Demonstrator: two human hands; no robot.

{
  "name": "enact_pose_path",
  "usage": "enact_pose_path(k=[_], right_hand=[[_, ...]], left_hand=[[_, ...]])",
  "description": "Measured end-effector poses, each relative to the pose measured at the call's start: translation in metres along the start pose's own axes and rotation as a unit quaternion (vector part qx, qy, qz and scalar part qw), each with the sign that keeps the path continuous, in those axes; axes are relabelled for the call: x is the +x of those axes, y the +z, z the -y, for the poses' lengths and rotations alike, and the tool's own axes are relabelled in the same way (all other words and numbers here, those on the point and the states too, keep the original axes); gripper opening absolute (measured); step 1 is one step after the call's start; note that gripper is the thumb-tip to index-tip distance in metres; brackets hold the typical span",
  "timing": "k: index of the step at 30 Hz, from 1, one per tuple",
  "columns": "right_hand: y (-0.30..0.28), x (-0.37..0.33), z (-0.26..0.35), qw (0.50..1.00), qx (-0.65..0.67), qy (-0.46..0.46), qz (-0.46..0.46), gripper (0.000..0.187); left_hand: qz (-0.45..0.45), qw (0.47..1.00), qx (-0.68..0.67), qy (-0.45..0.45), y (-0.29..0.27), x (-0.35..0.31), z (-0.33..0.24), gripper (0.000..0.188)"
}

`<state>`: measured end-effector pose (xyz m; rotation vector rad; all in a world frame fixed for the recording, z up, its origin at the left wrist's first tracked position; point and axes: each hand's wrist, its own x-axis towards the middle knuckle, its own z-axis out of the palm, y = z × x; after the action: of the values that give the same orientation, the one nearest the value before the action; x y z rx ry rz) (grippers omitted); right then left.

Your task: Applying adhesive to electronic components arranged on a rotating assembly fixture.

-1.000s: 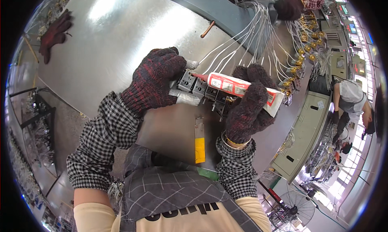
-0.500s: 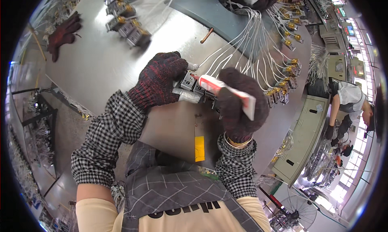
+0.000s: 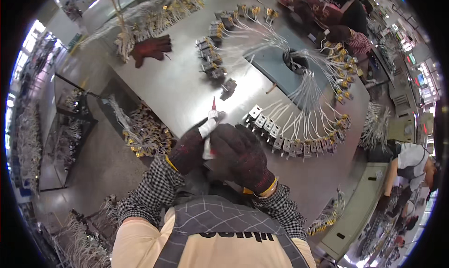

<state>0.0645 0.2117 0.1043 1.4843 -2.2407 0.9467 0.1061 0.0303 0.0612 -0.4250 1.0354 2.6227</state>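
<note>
Close in front of my body, both gloved hands are closed around a white tube (image 3: 207, 152) with a pointed red nozzle facing away from me. My left hand (image 3: 188, 151), in a dark red-black knit glove, grips it from the left, with white covering near its thumb. My right hand (image 3: 241, 157), gloved alike, is closed against the tube's right side; its fingertips are partly hidden. Just beyond to the right stands a curved row of small metal blocks (image 3: 276, 135) with white wires. A single metal block (image 3: 228, 89) sits farther ahead.
The wires meet at a round black opening (image 3: 295, 61) in a grey-blue board (image 3: 266, 64). More wired blocks (image 3: 210, 57) curve along its left. A spare glove (image 3: 152, 49) lies far left. A co-worker's gloved hand (image 3: 337, 34) is across the metal table (image 3: 163, 88). Wire bundles (image 3: 147, 132) hang near the left edge.
My hands have left the metal blocks and come together nearer my body. The tube's nozzle, earlier against a block, now points away from me. My view has shifted to take in more table.
</note>
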Motion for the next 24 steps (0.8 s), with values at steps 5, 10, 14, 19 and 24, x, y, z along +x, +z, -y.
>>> enact_pose_path(k=[5, 10, 14, 19, 24], right_hand=[[-0.032, -0.005, -0.012, 0.993, -0.081, 0.082, -0.038, 0.062], [-0.048, -0.028, -0.067, 0.963, -0.159, 0.18, -0.12, 0.053], [-0.081, -0.041, -0.142, 0.898, -0.325, 0.268, -0.127, 0.058], [-0.087, 0.003, -0.22, 0.817, -0.319, 0.478, -0.046, 0.069], [-0.069, -0.007, -0.272, 0.781, -0.238, 0.563, 0.128, 0.047]], left_hand=[[-0.162, 0.879, 0.348, 0.282, -0.109, 0.028, -0.104, 0.049], [-0.294, 0.268, 0.88, 0.259, -0.201, 0.093, -0.212, 0.047], [-0.137, 0.446, 0.832, 0.3, -0.059, 0.121, -0.225, 0.048], [0.088, 0.297, 0.819, 0.482, 0.068, 0.241, -0.166, 0.056], [0.185, 0.237, 0.905, 0.302, 0.175, 0.319, -0.097, 0.054]])
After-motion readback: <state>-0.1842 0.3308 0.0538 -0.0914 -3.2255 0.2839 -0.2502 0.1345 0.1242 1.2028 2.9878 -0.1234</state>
